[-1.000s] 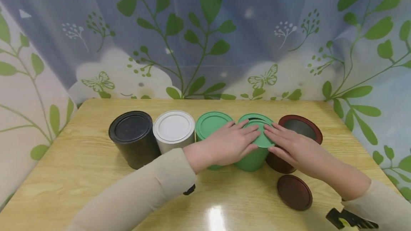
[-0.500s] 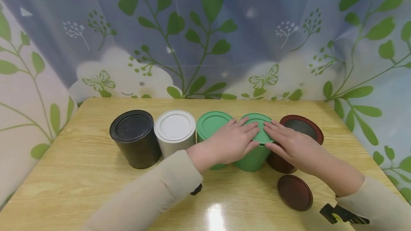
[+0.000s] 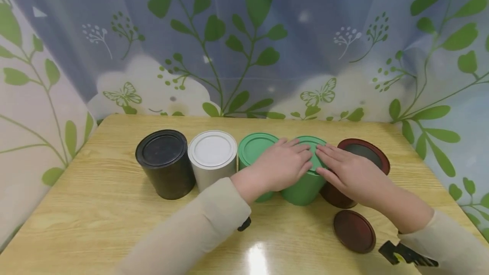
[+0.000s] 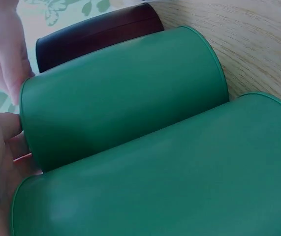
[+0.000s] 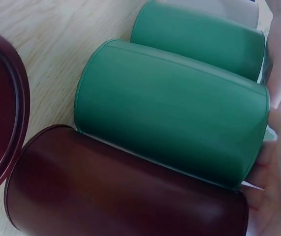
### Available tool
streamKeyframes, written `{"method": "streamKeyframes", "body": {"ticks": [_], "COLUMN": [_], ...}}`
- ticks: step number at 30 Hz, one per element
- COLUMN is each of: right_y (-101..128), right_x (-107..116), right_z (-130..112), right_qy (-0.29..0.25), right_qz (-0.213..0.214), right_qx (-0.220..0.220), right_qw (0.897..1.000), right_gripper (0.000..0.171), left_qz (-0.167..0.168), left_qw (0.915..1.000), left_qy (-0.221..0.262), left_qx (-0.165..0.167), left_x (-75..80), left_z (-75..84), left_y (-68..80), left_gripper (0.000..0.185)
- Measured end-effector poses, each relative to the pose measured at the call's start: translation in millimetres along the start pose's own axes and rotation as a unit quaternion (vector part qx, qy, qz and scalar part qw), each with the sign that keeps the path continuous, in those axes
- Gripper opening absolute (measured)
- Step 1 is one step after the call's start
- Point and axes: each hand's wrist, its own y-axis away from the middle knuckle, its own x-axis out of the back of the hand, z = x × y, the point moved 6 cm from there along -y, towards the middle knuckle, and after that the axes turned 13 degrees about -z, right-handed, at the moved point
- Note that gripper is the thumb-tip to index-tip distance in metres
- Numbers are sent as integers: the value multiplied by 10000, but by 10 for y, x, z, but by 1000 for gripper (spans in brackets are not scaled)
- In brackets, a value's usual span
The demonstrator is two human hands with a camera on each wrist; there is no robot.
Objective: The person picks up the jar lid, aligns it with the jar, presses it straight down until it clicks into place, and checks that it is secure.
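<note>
Head view: your left hand (image 3: pixel 280 164) and right hand (image 3: pixel 351 173) pressed flat, fingers together, on the green lid (image 3: pixel 314 150) of the green can (image 3: pixel 303 190).

cans 5 (image 3: pixel 165 163) | loose lids 1 (image 3: pixel 354 231) | hands 2 (image 3: pixel 282 164)

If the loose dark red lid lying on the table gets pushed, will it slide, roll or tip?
The dark red lid lies flat on the glossy wooden table, so it would probably slide, not roll. It looks thin and rigid, likely light. Its low profile may make lifting it fiddly.
</note>
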Motion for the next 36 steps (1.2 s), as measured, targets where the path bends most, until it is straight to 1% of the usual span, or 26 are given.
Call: {"method": "streamKeyframes", "body": {"ticks": [3, 6, 11, 15, 23, 27, 31, 36], "right_y": [-9, -29, -67, -95, -129, -167, -179, -77], "right_x": [4, 20, 72, 110, 159, 184, 176, 38], "right_z": [12, 28, 40, 43, 47, 50, 41, 3], "right_qy": [3, -65, -459, -688, -836, -812, -755, -481], "right_qz": [-326, -650, -1039, -1194, -1159, -1166, -1282, -1556], "right_qx": [-184, -301, -308, -304, -315, -366, -475, -625], "right_qw": [9993, 9974, 9930, 9900, 9892, 9892, 9877, 9847], "right_gripper": [55, 59, 62, 63, 59, 58, 59, 60], "left_qz": [16, -126, -597, -1000, -1470, -1573, -1614, -1518], "left_qw": [10000, 9998, 9974, 9931, 9858, 9836, 9819, 9842], "left_qy": [-55, 117, 325, 486, 661, 723, 846, 754], "left_qx": [28, 64, 230, 368, 465, 499, 522, 517], "left_x": [6, -9, -44, -73, -18, 21, 32, 10], "left_z": [-1, -20, -56, -66, -57, -67, -67, 3], "left_y": [-14, -24, -23, -19, -55, -63, -60, -71], "left_gripper": [42, 43, 50, 53, 55, 55, 56, 54]}}
